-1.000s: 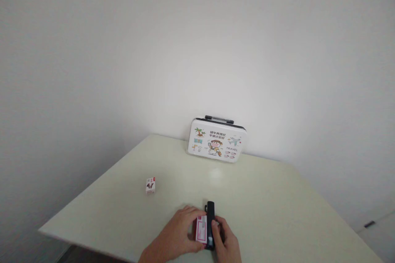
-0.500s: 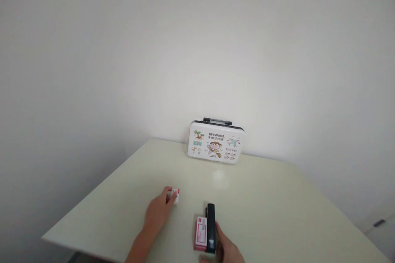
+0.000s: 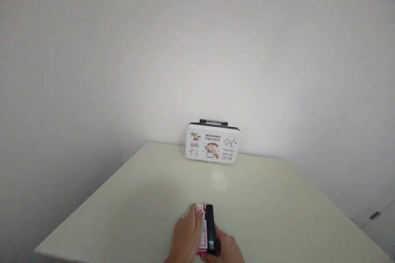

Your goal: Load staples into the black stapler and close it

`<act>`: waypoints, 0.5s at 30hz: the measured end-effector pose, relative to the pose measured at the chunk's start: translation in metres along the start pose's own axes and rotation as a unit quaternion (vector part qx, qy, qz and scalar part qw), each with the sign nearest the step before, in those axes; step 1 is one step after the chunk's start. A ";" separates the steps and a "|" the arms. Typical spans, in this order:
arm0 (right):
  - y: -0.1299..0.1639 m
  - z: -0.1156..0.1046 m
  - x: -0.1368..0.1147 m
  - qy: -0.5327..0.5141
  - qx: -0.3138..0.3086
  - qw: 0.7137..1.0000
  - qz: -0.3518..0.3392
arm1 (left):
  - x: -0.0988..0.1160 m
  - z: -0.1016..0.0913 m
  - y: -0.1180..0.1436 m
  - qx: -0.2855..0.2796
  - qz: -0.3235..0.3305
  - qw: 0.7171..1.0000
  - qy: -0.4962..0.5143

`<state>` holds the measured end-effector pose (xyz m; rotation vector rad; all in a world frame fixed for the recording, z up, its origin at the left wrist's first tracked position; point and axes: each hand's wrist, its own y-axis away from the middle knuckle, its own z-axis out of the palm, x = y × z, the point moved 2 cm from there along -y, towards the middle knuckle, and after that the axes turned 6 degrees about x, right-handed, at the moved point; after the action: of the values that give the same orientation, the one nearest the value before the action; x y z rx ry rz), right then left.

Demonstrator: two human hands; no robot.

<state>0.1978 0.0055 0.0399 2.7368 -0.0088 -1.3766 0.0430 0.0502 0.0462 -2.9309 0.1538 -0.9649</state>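
Observation:
A black stapler (image 3: 210, 228) stands lengthwise near the front of the table, with a pink-and-white box (image 3: 203, 236) against its left side. My right hand (image 3: 228, 246) is closed along the stapler's right side, its thumb near the front end of the box. Between the thumb and fingers of my left hand (image 3: 187, 232) is a small white-and-red box (image 3: 200, 207). It sits at the far end of the pink-and-white box, beside the stapler. My left hand covers part of the pink-and-white box.
A white case (image 3: 212, 144) with cartoon prints and a black handle leans upright against the wall (image 3: 212, 57) at the back of the pale table (image 3: 262, 197). The table's left edge and front left corner are in view.
My left hand has brought the small white-and-red box right and toward me, up to the stapler and the pink-and-white box. My right hand stays at the stapler.

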 end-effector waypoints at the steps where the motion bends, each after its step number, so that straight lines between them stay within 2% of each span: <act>1: -0.001 -0.005 0.008 -0.002 0.003 1.000 -0.005 | 0.008 0.007 -0.002 -0.003 0.003 1.000 -0.002; 4: -0.004 -0.038 0.043 -0.010 0.027 0.999 -0.016 | 0.045 0.037 -0.015 -0.026 0.018 1.000 -0.002; 8: -0.003 -0.109 0.096 -0.012 0.040 0.999 -0.006 | 0.113 0.086 -0.037 -0.064 0.039 0.997 0.005; 11: 0.000 -0.155 0.119 -0.004 0.042 0.999 0.000 | 0.158 0.116 -0.047 -0.081 0.053 0.995 0.018; 13: 0.001 -0.173 0.126 0.004 0.047 0.999 0.010 | 0.177 0.129 -0.052 -0.085 0.058 0.994 0.028; 15: 0.003 -0.181 0.133 0.010 0.054 0.998 0.014 | 0.184 0.134 -0.054 -0.087 0.064 0.993 0.040</act>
<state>0.4221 0.0090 0.0413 2.8261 -0.1250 -1.3808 0.2736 0.0859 0.0514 -2.9921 0.4454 -1.1011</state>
